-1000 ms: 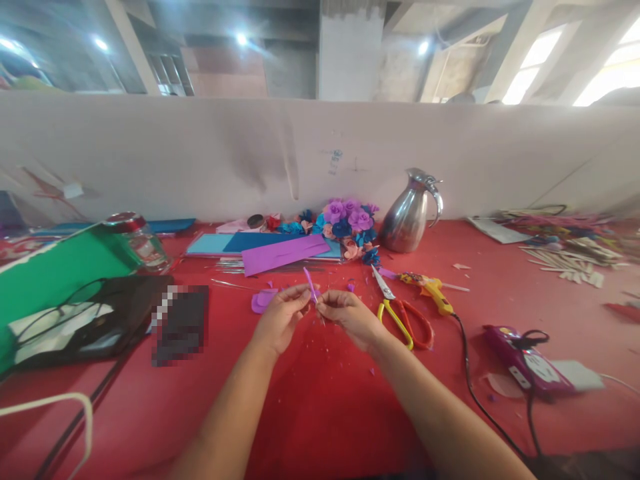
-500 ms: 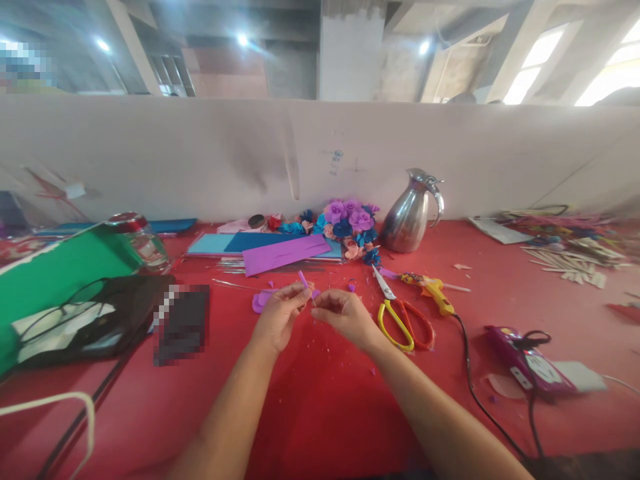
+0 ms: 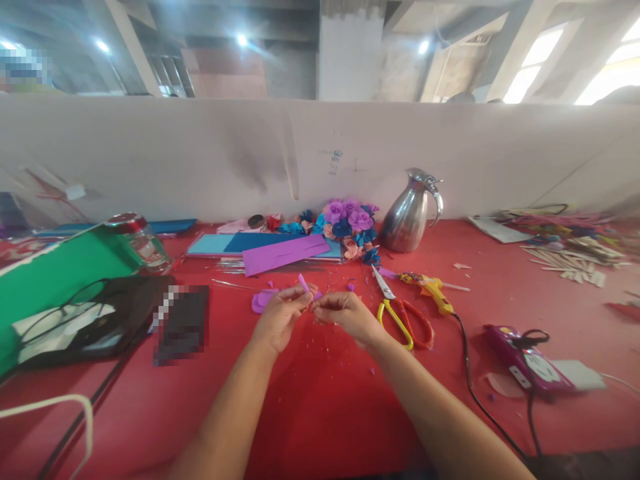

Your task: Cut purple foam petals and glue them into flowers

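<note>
Near the middle of the red table my left hand (image 3: 283,312) pinches a small purple paper piece (image 3: 303,283) that sticks up above its fingertips. My right hand (image 3: 345,313) is closed at the fingertips, close against the left fingers; what it pinches is too small to make out. Purple paper pieces (image 3: 260,302) lie just behind my left hand. Beyond them a purple paper strip (image 3: 285,255) rests on blue sheets (image 3: 210,244). Scissors (image 3: 401,317) with one yellow and one red handle lie right of my right hand, beside a yellow glue gun (image 3: 440,298).
A bunch of purple, blue and pink paper flowers (image 3: 350,223) sits at the back by a steel jug (image 3: 411,217). A purple power strip (image 3: 530,363) and cables lie to the right. A dark phone-like slab (image 3: 183,327), glasses and a jar (image 3: 145,243) are left.
My right fingertips have shifted slightly, drawing in against the left fingers. The purple piece has tilted a little; both arms stay almost in place.
</note>
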{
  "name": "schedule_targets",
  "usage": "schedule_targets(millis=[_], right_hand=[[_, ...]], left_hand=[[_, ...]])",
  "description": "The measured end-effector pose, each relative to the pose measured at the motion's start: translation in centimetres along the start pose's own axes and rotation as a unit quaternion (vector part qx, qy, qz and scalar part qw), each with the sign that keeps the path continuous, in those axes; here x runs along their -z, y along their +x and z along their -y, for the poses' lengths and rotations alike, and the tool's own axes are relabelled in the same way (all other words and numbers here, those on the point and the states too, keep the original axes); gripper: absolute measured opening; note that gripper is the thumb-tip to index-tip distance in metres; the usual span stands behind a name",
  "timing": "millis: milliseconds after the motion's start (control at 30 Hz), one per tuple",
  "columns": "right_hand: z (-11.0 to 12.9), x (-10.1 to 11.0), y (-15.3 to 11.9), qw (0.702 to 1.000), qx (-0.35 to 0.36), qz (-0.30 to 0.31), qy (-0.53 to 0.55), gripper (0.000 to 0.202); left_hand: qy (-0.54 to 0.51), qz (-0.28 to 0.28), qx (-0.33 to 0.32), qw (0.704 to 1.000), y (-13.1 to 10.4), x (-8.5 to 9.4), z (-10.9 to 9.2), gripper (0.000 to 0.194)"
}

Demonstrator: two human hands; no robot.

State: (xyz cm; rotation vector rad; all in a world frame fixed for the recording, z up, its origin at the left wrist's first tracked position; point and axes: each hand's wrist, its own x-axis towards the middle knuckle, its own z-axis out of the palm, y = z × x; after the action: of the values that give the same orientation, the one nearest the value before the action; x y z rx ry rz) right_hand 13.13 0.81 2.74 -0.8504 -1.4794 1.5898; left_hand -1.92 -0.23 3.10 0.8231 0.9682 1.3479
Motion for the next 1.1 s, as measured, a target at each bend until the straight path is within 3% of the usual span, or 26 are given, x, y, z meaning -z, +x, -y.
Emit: schedule_targets(millis=[467,633,900,1100], right_hand=[[-0.7,-0.1,0.3,0.998,0.034,0.024,-0.044,0.010],[-0.6,-0.2,0.3,0.998,0.038,0.016,-0.049,0.012],[-1.1,-0.2,0.4,0.996,0.042,0.022,-0.076,0.009],[-0.8,-0.1,0.4,0.996,0.051,0.027,-0.071,0.009]], left_hand=[[0.016,0.005,-0.013,1.000,-0.1,-0.2,0.2,0.023],[0.014,0.001,0.017,1.000,0.0,-0.1,0.1,0.027],[0.014,-0.012,-0.031,0.999,0.0,0.1,0.0,0.020],[0.011,-0.032,0.002,0.999,0.0,0.1,-0.3,0.024]])
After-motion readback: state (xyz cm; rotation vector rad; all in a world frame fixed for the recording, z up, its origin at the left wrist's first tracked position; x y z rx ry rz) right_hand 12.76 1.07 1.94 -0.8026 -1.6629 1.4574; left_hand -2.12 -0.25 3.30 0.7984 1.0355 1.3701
